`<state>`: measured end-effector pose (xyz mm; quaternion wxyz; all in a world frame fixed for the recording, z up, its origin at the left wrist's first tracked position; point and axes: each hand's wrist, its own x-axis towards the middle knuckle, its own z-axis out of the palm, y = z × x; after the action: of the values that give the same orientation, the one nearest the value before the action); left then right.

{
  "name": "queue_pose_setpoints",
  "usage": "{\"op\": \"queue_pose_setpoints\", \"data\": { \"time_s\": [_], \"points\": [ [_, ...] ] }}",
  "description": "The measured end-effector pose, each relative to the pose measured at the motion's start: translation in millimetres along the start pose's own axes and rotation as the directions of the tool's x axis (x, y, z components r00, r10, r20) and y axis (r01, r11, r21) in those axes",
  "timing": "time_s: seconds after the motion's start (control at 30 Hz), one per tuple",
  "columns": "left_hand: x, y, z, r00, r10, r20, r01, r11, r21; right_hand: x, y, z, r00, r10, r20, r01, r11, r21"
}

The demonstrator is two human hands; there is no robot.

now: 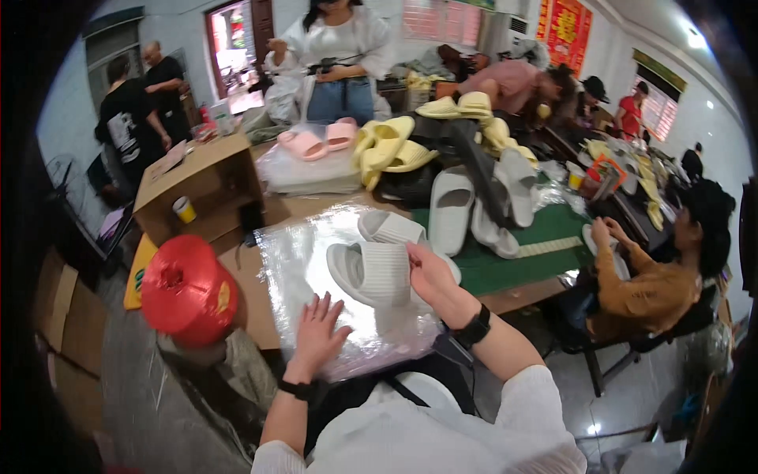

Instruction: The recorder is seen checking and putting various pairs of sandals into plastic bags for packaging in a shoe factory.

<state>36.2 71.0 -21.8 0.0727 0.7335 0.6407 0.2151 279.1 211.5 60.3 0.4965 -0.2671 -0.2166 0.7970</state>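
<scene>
A light grey slide slipper (379,272) with a ribbed strap is over a stack of clear plastic bags (296,261) in front of me. Its mate, another grey slipper (392,227), lies just beyond it, partly covered. My right hand (438,283) grips the nearer slipper at its right end, the fingertips partly hidden behind its edge. Fingers spread, my left hand (320,336) rests on the plastic to the near left of the slippers and holds nothing. Both wrists wear black bands.
Grey slippers (451,209) lie on a green mat (545,237) to the right, beside yellow slippers (387,146). Pink slippers (304,144) top a plastic stack behind. At left are a cardboard box (197,186) and a red plastic-wrapped bundle (189,291). A co-worker (651,276) sits at right.
</scene>
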Motion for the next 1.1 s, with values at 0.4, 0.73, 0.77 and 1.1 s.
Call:
{"op": "queue_pose_setpoints", "data": {
  "time_s": [0.4, 0.73, 0.77, 1.1],
  "points": [
    [-1, -12, 7, 0.995, 0.046, -0.092, -0.037, 0.994, 0.103, 60, 19, -38, 0.942, -0.174, 0.287, 0.295, 0.022, -0.955],
    [-5, -15, 14, 0.999, 0.038, -0.039, -0.033, 0.992, 0.119, 84, 29, -39, 0.838, 0.034, 0.545, 0.546, -0.044, -0.837],
    [-3, -20, 15, 0.999, 0.04, -0.018, -0.039, 0.997, 0.069, 83, 31, -43, 0.825, 0.026, 0.565, 0.566, -0.029, -0.824],
    [126, -106, -148, 0.923, -0.361, 0.135, 0.385, 0.879, -0.28, 55, 24, -28, 0.774, -0.139, 0.618, 0.58, -0.237, -0.779]
  ]
}}
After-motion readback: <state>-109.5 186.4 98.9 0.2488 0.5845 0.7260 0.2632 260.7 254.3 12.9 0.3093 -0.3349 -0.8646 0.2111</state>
